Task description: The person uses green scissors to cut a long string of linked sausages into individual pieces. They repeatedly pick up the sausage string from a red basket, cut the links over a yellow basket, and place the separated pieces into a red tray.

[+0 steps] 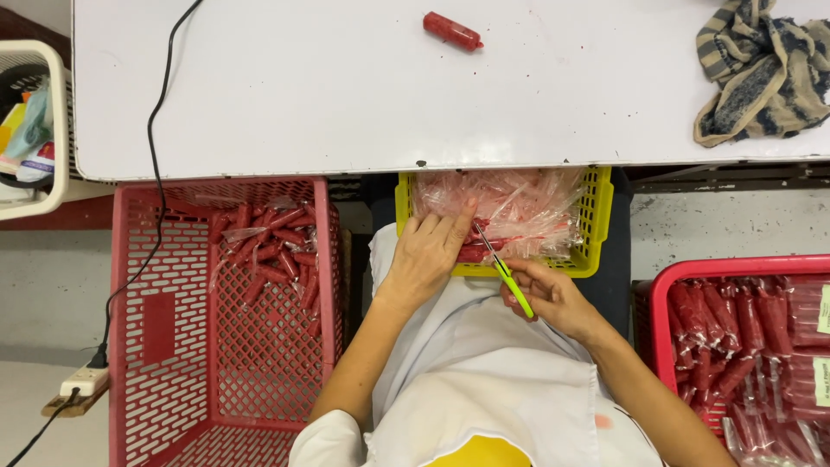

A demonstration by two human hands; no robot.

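Note:
On my lap sits a yellow basket (pixel 596 233) full of clear plastic wrap and red sausage sticks (pixel 474 252). My left hand (pixel 428 255) rests on the basket's near edge, its fingers holding a red sausage stick among the plastic. My right hand (pixel 553 298) grips a pair of small scissors with a green handle (pixel 517 292). The scissor blades point up and left to the sausage stick by my left fingers.
A red crate (pixel 138 329) at the left holds several wrapped red sausages (pixel 272 246). Another red crate (pixel 666 285) at the right is full of them. On the white table (pixel 346 86) lie one red sausage (pixel 451 31) and a striped cloth (pixel 761 69). A black cable (pixel 156 156) runs to a power strip (pixel 82 380).

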